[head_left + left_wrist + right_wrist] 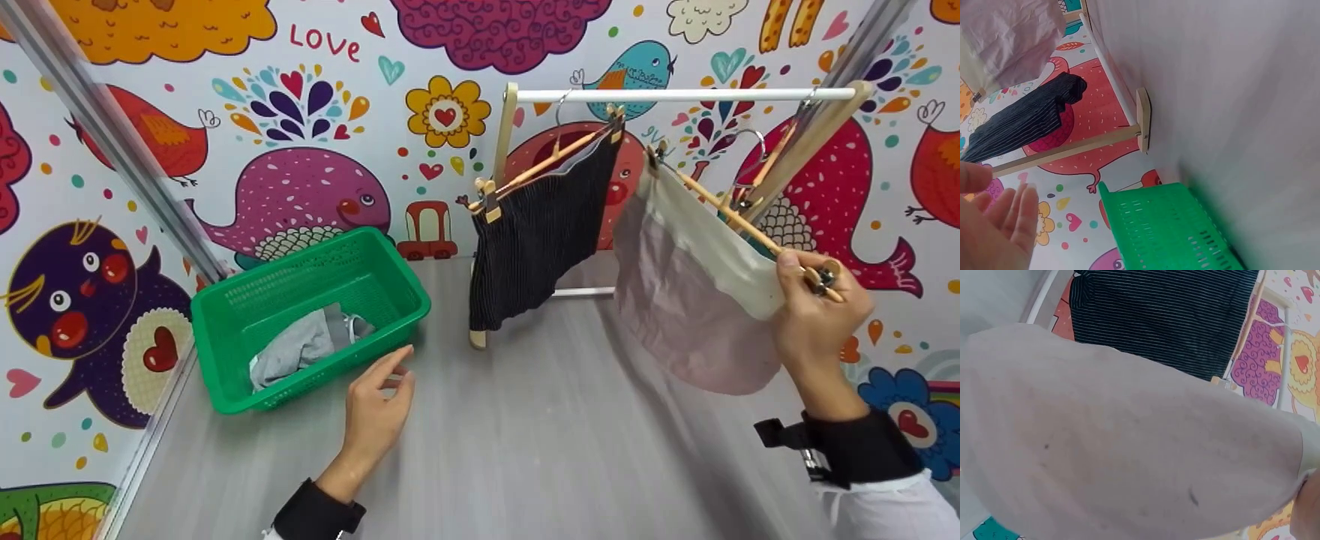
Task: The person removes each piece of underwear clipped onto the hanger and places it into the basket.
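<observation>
My right hand grips one end of a wooden clip hanger, at the right of the head view. Clipped to it hangs a pale pink garment with a cream waistband, which fills much of the right wrist view. The hanger's metal hook shows below the rack's white rail. On that rail a black pinstriped garment hangs from another clip hanger. My left hand, fingers extended and holding nothing, is beside the front of the green basket.
A crumpled grey cloth lies inside the basket. At the rail's right end hangs another wooden hanger. The rack's wooden foot stands on the grey tabletop, close to a patterned wall.
</observation>
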Tool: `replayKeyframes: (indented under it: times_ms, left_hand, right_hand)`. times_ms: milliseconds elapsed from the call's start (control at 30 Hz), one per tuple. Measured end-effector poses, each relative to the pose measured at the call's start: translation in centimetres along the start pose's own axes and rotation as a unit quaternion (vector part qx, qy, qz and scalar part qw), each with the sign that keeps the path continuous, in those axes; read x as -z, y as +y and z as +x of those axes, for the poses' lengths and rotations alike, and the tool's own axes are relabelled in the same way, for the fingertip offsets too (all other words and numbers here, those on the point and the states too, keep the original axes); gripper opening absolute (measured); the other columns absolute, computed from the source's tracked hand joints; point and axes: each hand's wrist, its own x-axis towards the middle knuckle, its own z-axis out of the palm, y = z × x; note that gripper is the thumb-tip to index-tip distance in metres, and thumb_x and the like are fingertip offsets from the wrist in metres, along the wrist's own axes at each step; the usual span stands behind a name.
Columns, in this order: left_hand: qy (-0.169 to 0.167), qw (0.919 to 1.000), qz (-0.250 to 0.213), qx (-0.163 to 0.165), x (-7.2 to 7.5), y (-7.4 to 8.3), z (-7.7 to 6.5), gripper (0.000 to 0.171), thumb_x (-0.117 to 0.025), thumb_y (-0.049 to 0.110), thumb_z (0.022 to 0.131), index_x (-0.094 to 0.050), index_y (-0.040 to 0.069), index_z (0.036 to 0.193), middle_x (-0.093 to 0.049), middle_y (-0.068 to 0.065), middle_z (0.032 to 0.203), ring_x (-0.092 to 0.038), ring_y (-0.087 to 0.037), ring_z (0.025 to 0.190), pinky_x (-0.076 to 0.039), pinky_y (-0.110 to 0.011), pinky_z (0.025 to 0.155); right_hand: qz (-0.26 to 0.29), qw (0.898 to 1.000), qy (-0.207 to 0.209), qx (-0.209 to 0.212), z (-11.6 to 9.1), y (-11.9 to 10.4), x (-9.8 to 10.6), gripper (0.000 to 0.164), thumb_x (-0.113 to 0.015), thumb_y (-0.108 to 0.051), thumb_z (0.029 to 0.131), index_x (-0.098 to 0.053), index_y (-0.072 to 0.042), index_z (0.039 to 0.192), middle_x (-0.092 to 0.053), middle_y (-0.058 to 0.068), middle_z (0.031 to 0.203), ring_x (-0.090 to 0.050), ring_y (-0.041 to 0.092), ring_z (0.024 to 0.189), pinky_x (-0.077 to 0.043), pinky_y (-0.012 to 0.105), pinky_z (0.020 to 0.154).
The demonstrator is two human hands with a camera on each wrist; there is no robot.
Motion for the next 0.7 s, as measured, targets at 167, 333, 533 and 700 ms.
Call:
replayKeyframes:
  times_ms: [167, 333, 533, 700]
  left_hand:
    - [-0.001, 1.0000, -0.001, 0.000, 0.0, 0.1, 0.1, 0.037, -0.071, -0.009, 0.092, -0.073, 0.000, 0.128, -0.074, -0.011, 0.124, -0.071, -0.029, 0.096, -0.062, -0.036, 0.077]
    - [0.003, 1.0000, 0.004, -0.007, 0.2, 0.1, 0.0, 0.037, -0.074, -0.009, 0.091, -0.073, -0.001, 0.127, -0.074, -0.012, 0.123, -0.072, -0.027, 0.095, -0.061, -0.031, 0.077]
    - [0.002, 1.0000, 0.005, 0.003, 0.5, 0.4, 0.2, 0.038, -0.079, 0.000, 0.091, -0.072, 0.000, 0.129, -0.074, -0.009, 0.126, -0.071, -0.026, 0.100, -0.061, -0.036, 0.084]
    - [0.004, 0.9988, -0.006, 0.048, 1.1, 1.0, 0.7, 0.047, -0.081, 0.009, 0.091, -0.069, 0.005, 0.136, -0.070, -0.005, 0.134, -0.067, -0.023, 0.114, -0.056, -0.044, 0.095]
  right_hand:
    - [0.021, 1.000, -0.005, -0.007, -0.4, -0.1, 1.8, 0.018, -0.074, 0.005, 0.090, -0.070, 0.023, 0.092, -0.077, -0.007, 0.086, -0.072, 0.006, 0.080, -0.056, 0.015, 0.078]
    - [0.068, 0.998, -0.012, -0.004, -1.0, -0.4, 3.0, 0.023, -0.072, 0.010, 0.089, -0.064, 0.031, 0.089, -0.078, -0.002, 0.085, -0.075, 0.007, 0.080, -0.057, 0.016, 0.076]
    - [0.185, 0.983, -0.008, -0.010, -1.7, -0.9, 3.3, 0.014, -0.064, 0.021, 0.084, -0.060, 0.034, 0.085, -0.078, 0.008, 0.081, -0.076, 0.012, 0.074, -0.058, 0.017, 0.074]
    - [0.297, 0.954, -0.001, -0.024, -2.4, -1.2, 3.0, 0.017, -0.068, 0.018, 0.083, -0.060, 0.032, 0.079, -0.076, 0.017, 0.076, -0.076, 0.018, 0.070, -0.060, 0.022, 0.071]
